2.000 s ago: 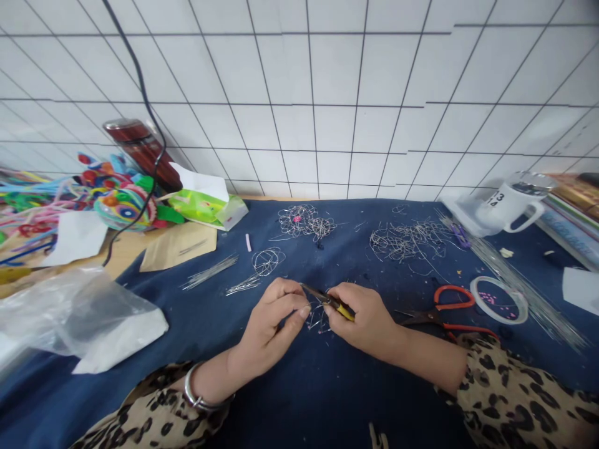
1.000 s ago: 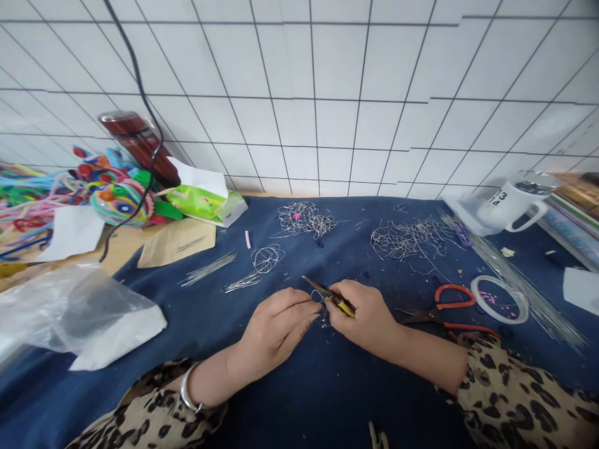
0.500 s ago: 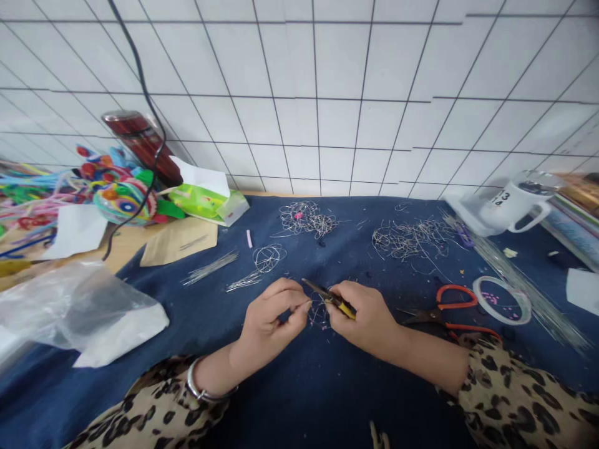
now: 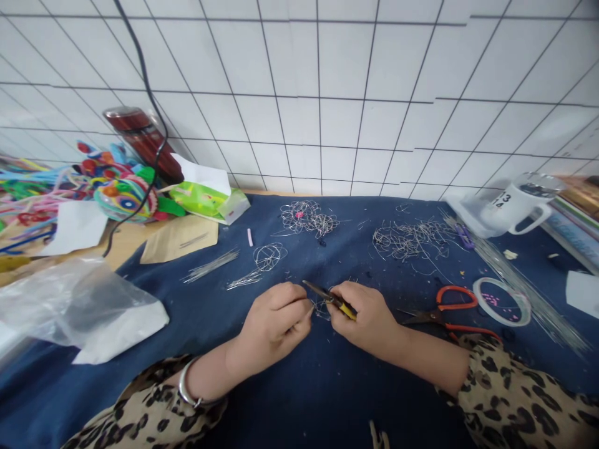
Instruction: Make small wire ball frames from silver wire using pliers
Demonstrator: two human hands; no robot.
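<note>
Yellow-handled pliers (image 4: 331, 299) beside thin bent wire (image 4: 320, 310)

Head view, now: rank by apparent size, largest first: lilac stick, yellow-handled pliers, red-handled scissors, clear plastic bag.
1. Clear plastic bag
2. Red-handled scissors
3. Yellow-handled pliers, visible part only; the right hand covers some
4. Lilac stick

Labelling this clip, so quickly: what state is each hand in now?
Left hand: closed in a pinch; what it holds, if anything, cannot be told.
Right hand: closed, holding yellow-handled pliers.
</note>
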